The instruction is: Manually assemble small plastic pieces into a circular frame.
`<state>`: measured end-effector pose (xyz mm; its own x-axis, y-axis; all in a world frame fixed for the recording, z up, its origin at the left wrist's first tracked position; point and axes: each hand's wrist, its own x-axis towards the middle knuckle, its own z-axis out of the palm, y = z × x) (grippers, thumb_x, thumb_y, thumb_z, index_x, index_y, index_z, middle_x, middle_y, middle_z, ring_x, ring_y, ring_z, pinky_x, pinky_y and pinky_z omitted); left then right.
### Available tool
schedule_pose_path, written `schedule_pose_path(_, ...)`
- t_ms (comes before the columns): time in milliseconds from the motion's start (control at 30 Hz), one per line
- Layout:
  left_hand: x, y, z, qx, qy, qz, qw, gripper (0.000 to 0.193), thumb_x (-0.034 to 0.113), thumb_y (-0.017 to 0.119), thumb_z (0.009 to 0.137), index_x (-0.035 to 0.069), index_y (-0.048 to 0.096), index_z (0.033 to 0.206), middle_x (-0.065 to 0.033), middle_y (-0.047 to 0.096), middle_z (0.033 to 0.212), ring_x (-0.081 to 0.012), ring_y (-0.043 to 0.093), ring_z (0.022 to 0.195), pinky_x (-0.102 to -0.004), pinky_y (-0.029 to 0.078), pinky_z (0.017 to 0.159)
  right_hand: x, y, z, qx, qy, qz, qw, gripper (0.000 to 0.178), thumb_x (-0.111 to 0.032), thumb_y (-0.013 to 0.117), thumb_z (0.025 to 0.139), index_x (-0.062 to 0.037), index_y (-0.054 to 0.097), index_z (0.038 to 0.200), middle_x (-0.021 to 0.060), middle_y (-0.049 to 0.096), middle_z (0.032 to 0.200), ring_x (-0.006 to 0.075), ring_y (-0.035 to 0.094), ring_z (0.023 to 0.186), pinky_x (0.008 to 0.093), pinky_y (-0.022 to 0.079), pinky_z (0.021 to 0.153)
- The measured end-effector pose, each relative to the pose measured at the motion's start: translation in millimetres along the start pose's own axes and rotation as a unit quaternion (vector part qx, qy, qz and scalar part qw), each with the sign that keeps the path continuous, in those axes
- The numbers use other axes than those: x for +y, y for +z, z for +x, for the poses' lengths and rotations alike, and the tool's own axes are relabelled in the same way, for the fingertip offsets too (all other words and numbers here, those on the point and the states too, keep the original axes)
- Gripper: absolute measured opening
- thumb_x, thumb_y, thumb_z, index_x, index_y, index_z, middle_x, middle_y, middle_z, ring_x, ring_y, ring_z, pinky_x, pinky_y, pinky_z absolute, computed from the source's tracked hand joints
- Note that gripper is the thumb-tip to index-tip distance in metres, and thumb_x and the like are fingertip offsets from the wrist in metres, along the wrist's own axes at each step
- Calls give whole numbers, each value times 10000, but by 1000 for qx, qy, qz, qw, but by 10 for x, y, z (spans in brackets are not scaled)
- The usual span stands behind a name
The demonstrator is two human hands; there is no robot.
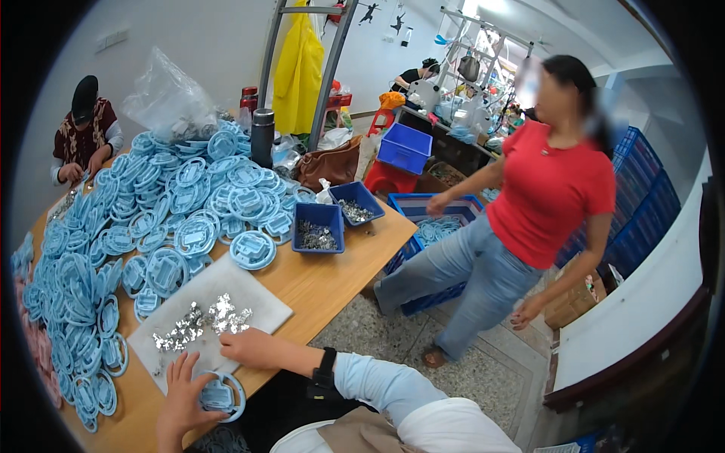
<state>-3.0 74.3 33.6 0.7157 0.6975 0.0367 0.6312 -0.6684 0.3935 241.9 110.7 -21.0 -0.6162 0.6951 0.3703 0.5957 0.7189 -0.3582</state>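
Observation:
My left hand (180, 402) grips a light blue round plastic piece (224, 397) by its side, thumb and fingers around the rim, at the near edge of the table. My right hand (253, 349) is just beside it, fingers bent together at the edge of a heap of small shiny silver metal parts (226, 313); whatever is between the fingertips is hidden. A second heap of silver parts (181, 330) lies to the left. Both heaps rest on a white foam sheet (260, 291). One more light blue piece (252, 250) lies at the sheet's far edge.
A large pile of light blue pieces (162, 208) covers the table's left side. Two blue bins (318, 240) of small metal parts stand far right on the table (362, 260). A person in red (544, 189) walks at the right, near a blue crate (434, 294). Another person (83, 140) sits far left.

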Motion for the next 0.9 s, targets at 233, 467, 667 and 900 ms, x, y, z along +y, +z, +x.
schedule_pose_path(233,371,52,-77,94,-31,-19,995,635,326,831,465,33,570,965,-205,399,1317,-419,287,1297,-581,155,1071,-209,-58,-51,85,174,63,979,201,-205,621,786,-21,571,848,158,553,879,344,600,747,439,487,638)
schedule_pose_path(467,314,334,-128,290,-229,44,928,627,354,833,530,25,533,972,-227,399,1335,-412,298,1297,-539,203,1062,-243,105,158,2,270,181,946,250,-210,589,780,29,542,837,240,562,823,415,567,819,464,449,695)
schedule_pose_path(667,218,405,-165,280,-199,-21,939,836,481,811,572,30,503,1205,-236,290,1412,-416,230,1329,-509,195,1072,-122,-106,73,51,230,261,936,110,-96,634,771,0,588,795,117,582,718,222,529,586,333,435,559)
schedule_pose_path(900,16,154,-266,103,-165,-49,980,828,494,790,605,152,487,1296,-151,222,1481,-394,110,1392,-592,77,1083,-466,-80,290,-2,185,346,920,78,-79,633,798,-27,586,833,53,546,727,124,489,559,262,394,523)
